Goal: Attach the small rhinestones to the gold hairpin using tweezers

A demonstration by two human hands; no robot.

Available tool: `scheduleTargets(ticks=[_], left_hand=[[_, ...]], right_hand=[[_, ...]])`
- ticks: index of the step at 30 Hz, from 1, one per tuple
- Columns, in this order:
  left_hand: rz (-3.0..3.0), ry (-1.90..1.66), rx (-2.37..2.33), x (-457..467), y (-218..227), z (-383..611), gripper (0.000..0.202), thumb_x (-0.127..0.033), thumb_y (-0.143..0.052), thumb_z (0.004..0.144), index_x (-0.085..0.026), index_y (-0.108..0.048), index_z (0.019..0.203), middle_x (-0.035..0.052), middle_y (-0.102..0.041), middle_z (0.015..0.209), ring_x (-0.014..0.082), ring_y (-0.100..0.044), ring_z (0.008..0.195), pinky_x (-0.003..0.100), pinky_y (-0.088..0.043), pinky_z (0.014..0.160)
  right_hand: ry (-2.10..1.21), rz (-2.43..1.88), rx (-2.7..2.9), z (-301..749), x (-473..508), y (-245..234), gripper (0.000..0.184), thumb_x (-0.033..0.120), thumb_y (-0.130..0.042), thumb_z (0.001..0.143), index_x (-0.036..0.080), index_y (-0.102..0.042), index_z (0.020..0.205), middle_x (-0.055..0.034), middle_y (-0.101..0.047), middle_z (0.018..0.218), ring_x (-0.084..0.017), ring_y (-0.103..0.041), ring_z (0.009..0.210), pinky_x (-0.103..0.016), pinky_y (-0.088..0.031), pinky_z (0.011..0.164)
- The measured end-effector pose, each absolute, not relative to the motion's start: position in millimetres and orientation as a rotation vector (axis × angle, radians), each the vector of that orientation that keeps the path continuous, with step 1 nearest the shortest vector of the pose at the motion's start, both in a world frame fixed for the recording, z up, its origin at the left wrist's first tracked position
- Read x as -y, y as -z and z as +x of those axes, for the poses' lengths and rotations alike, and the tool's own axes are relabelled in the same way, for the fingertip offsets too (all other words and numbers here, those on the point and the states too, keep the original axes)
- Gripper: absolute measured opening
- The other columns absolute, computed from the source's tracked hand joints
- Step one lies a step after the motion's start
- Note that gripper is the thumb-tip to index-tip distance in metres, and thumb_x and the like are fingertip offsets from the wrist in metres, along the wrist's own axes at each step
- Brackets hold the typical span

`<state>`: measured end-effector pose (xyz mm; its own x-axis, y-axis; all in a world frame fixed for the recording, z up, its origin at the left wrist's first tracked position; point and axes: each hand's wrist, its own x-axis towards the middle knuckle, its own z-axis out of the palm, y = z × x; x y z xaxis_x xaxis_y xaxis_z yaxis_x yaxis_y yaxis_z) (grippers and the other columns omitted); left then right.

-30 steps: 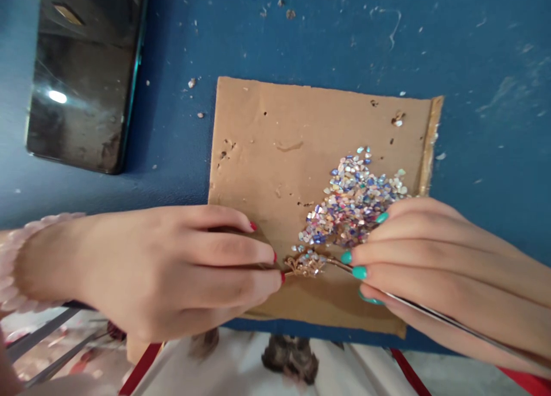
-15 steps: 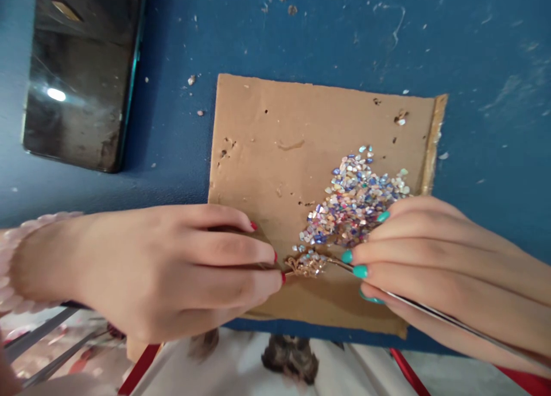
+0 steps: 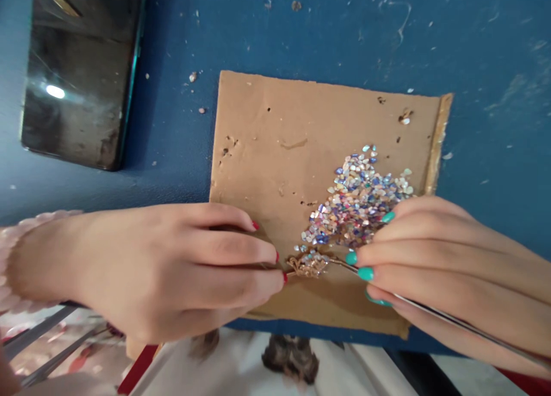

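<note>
My left hand (image 3: 163,270), with red nails, lies on the near edge of a brown cardboard sheet (image 3: 275,138). Its fingers pinch a small gold filigree ornament (image 3: 306,265) and hold it on the cardboard. My right hand (image 3: 447,270), with teal nails, is closed on thin metal tweezers (image 3: 434,311); their tip touches the ornament from the right. A heap of tiny iridescent stone chips (image 3: 359,198) lies on the cardboard just beyond both sets of fingertips.
A dark phone (image 3: 81,69) lies on the blue table (image 3: 301,34) at the far left. Loose crumbs dot the table top. Metal rods (image 3: 38,338) and white and red cloth show below the table's near edge.
The view has shifted slightly; both hands and the ornament keep their hold and place on the cardboard.
</note>
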<state>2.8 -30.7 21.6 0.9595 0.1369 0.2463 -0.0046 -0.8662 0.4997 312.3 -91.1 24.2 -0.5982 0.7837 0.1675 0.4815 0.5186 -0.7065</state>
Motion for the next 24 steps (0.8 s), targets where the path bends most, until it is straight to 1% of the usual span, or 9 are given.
scheduleTargets(ticks=[2,6,10,12,16,18,21,22,24], left_hand=[[2.592,-0.377,-0.092,31,-21,3,0.050,-0.017,-0.025,0.107,-0.026,-0.074,0.112,-0.0101,-0.074,0.125,0.0095,-0.065,0.117,0.026,-0.054,0.102],[2.608,-0.362,-0.071,31,-20,2,0.048,-0.018,-0.027,0.107,-0.028,-0.074,0.108,-0.0109,-0.073,0.126,0.0103,-0.063,0.119,0.028,-0.054,0.100],[2.592,-0.359,-0.076,31,-21,2,0.052,-0.016,-0.023,0.108,-0.026,-0.074,0.112,-0.0104,-0.074,0.126,0.0100,-0.063,0.120,0.029,-0.053,0.100],[2.582,-0.360,-0.075,30,-21,2,0.052,-0.016,-0.022,0.108,-0.026,-0.074,0.111,-0.0100,-0.074,0.124,0.0098,-0.064,0.119,0.028,-0.053,0.100],[2.575,-0.388,-0.048,29,-21,4,0.043,-0.017,-0.033,0.107,-0.024,-0.075,0.107,-0.0085,-0.075,0.123,0.0116,-0.065,0.117,0.028,-0.054,0.100],[2.585,-0.407,-0.019,27,-21,5,0.045,-0.016,-0.032,0.107,-0.023,-0.076,0.106,-0.0082,-0.075,0.123,0.0127,-0.066,0.116,0.028,-0.056,0.098],[2.596,-0.409,0.017,25,-20,5,0.053,-0.014,-0.024,0.107,-0.024,-0.077,0.109,-0.0092,-0.075,0.123,0.0130,-0.066,0.117,0.029,-0.057,0.094],[2.602,-0.397,0.012,25,-20,4,0.053,-0.014,-0.024,0.106,-0.023,-0.076,0.111,-0.0090,-0.075,0.124,0.0135,-0.065,0.118,0.031,-0.056,0.094],[2.610,-0.387,0.040,25,-20,3,0.054,-0.013,-0.024,0.104,-0.022,-0.077,0.109,-0.0077,-0.075,0.125,0.0155,-0.065,0.118,0.034,-0.056,0.093]], right_hand=[[-0.870,-1.035,2.290,313,92,-24,0.014,0.018,-0.058,0.098,0.021,-0.072,0.099,-0.0007,-0.077,0.094,-0.016,-0.070,0.094,-0.039,-0.047,0.112],[-0.906,-1.047,2.290,314,91,-24,0.014,0.017,-0.059,0.097,0.023,-0.072,0.097,0.0010,-0.076,0.093,-0.016,-0.068,0.095,-0.038,-0.045,0.113],[-0.915,-1.001,2.304,315,89,-24,0.015,0.016,-0.058,0.097,0.024,-0.072,0.098,0.0015,-0.076,0.095,-0.015,-0.068,0.094,-0.037,-0.045,0.113],[-0.912,-1.017,2.293,313,90,-25,0.015,0.017,-0.058,0.098,0.023,-0.072,0.096,0.0014,-0.076,0.094,-0.015,-0.068,0.093,-0.037,-0.045,0.113],[-0.880,-1.102,2.224,309,95,-26,0.015,0.019,-0.058,0.100,0.022,-0.072,0.094,0.0008,-0.077,0.091,-0.015,-0.069,0.091,-0.039,-0.047,0.112],[-0.867,-1.087,2.233,310,95,-26,0.016,0.021,-0.057,0.101,0.022,-0.072,0.094,0.0006,-0.077,0.092,-0.015,-0.069,0.093,-0.039,-0.047,0.112],[-0.870,-0.948,2.328,318,85,-25,0.016,0.019,-0.056,0.101,0.021,-0.072,0.097,-0.0008,-0.078,0.096,-0.014,-0.070,0.099,-0.036,-0.046,0.114],[-0.860,-0.844,2.385,321,80,-25,0.015,0.015,-0.057,0.099,0.019,-0.071,0.099,-0.0017,-0.079,0.099,-0.014,-0.070,0.101,-0.034,-0.046,0.115],[-0.841,-0.670,2.507,326,72,-26,0.015,0.012,-0.059,0.096,0.016,-0.070,0.106,-0.0043,-0.079,0.106,-0.014,-0.069,0.108,-0.032,-0.046,0.115]])
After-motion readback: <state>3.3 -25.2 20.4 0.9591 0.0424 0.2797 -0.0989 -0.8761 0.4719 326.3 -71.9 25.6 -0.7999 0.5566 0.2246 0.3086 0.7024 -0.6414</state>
